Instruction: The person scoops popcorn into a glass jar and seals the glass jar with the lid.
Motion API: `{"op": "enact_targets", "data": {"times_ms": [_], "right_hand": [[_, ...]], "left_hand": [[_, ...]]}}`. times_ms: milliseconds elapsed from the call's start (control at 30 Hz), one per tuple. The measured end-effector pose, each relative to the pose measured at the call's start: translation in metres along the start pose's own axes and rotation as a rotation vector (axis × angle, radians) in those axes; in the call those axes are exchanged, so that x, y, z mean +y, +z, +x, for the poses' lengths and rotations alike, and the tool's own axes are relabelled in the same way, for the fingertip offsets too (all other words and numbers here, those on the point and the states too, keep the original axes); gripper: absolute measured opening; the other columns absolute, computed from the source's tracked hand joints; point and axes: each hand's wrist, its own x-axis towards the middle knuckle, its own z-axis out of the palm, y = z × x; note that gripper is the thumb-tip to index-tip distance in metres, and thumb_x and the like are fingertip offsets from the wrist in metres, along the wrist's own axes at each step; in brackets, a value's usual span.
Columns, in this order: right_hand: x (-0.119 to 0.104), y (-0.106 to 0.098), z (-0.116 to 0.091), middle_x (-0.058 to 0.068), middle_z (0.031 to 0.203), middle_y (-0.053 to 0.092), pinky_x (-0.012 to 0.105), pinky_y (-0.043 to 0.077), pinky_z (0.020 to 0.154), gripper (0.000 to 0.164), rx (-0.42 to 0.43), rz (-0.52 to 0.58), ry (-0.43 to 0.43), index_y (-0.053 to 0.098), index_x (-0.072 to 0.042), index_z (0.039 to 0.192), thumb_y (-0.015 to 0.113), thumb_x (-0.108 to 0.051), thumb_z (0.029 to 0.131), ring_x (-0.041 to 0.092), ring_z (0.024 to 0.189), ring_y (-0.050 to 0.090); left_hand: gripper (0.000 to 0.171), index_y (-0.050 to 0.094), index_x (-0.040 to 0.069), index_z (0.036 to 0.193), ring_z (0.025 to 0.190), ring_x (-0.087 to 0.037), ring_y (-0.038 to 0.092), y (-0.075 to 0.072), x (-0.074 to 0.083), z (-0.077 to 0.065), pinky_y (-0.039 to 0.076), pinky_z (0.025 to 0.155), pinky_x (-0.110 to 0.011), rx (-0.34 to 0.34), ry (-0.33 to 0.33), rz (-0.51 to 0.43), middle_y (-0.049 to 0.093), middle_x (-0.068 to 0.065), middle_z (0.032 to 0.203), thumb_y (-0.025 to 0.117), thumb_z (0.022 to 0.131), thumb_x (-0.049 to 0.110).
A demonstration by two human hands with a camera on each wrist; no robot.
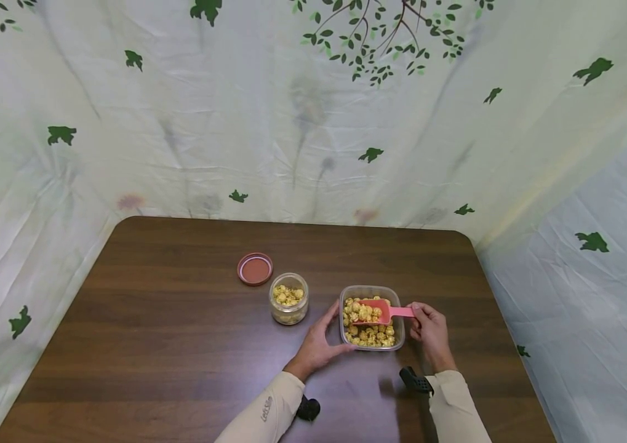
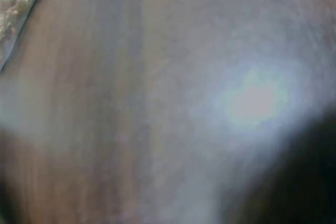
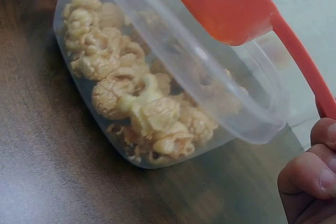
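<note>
My right hand (image 1: 431,332) grips the handle of a reddish-pink scoop (image 1: 402,311), whose bowl is loaded with caramel popcorn. In the right wrist view the scoop (image 3: 228,9) stands above the rim of a clear plastic container (image 3: 210,61), fingers curled round its handle end. More popcorn (image 3: 142,108) lies inside that container. My left hand (image 1: 315,352) holds the container (image 1: 400,338) at its left side, fingers along the wall and thumb at the near corner. Left of the hand stands a clear jar (image 1: 289,316), partly filled with popcorn.
A round red lid (image 1: 255,269) lies behind and left of the jar. All this is on a dark brown wooden table (image 1: 152,320). A pale curtain (image 1: 269,123) with printed leaves hangs behind the table and at its sides.
</note>
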Motion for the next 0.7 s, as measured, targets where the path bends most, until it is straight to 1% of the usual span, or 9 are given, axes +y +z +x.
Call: {"op": "enact_targets", "data": {"times_ms": [100, 133, 200, 400, 633, 700], "right_hand": [[-0.004, 0.001, -0.001, 0.000, 0.064, 0.041, 0.021, 0.029, 0.043, 0.021, 0.005, 0.005, 0.000, 0.062, -0.004, 0.091, 0.047, -0.012, 0.102, 0.009, 0.049, 0.036], [-0.005, 0.001, -0.001, 0.000, 0.064, 0.042, 0.021, 0.029, 0.043, 0.021, 0.008, 0.005, 0.000, 0.063, -0.006, 0.089, 0.047, -0.013, 0.102, 0.009, 0.049, 0.036], [-0.007, 0.001, -0.001, -0.001, 0.064, 0.042, 0.020, 0.030, 0.043, 0.021, 0.012, 0.006, -0.005, 0.063, -0.006, 0.090, 0.047, -0.013, 0.102, 0.009, 0.050, 0.036], [-0.014, -0.001, -0.003, -0.001, 0.063, 0.042, 0.022, 0.030, 0.043, 0.020, 0.005, 0.028, -0.029, 0.063, -0.002, 0.095, 0.048, -0.014, 0.102, 0.009, 0.050, 0.036], [-0.022, 0.002, -0.006, -0.001, 0.062, 0.042, 0.022, 0.029, 0.042, 0.024, 0.027, 0.046, -0.045, 0.064, -0.009, 0.088, 0.047, -0.018, 0.102, 0.009, 0.049, 0.035], [-0.025, 0.003, -0.006, -0.001, 0.062, 0.042, 0.022, 0.029, 0.042, 0.024, 0.029, 0.045, -0.048, 0.064, -0.009, 0.087, 0.048, -0.018, 0.102, 0.009, 0.048, 0.035]], "left_hand": [[0.098, 0.029, 0.012, 0.152, 0.138, -0.030, 0.034, -0.005, 0.003, 0.000, 0.028, 0.111, -0.049, -0.003, -0.019, 0.036, 0.037, -0.011, 0.152, 0.085, 0.073, 0.030], [0.098, 0.029, 0.012, 0.152, 0.139, -0.030, 0.032, -0.006, 0.004, 0.001, 0.028, 0.112, -0.049, -0.004, -0.019, 0.044, 0.035, -0.010, 0.153, 0.084, 0.074, 0.031], [0.097, 0.029, 0.013, 0.152, 0.140, -0.030, 0.030, -0.009, 0.007, 0.002, 0.027, 0.112, -0.048, -0.004, -0.021, 0.052, 0.032, -0.009, 0.155, 0.084, 0.074, 0.031], [0.098, 0.028, 0.011, 0.153, 0.141, -0.030, 0.029, -0.015, 0.017, 0.007, 0.026, 0.112, -0.048, 0.009, 0.021, 0.059, 0.029, -0.011, 0.156, 0.084, 0.074, 0.031], [0.099, 0.027, 0.009, 0.152, 0.142, -0.029, 0.027, -0.022, 0.029, 0.013, 0.025, 0.113, -0.047, 0.016, 0.058, 0.097, 0.027, -0.009, 0.156, 0.084, 0.074, 0.034], [0.099, 0.027, 0.009, 0.153, 0.141, -0.031, 0.027, -0.026, 0.034, 0.014, 0.026, 0.112, -0.049, 0.010, 0.063, 0.090, 0.028, -0.010, 0.156, 0.083, 0.075, 0.034]]}}
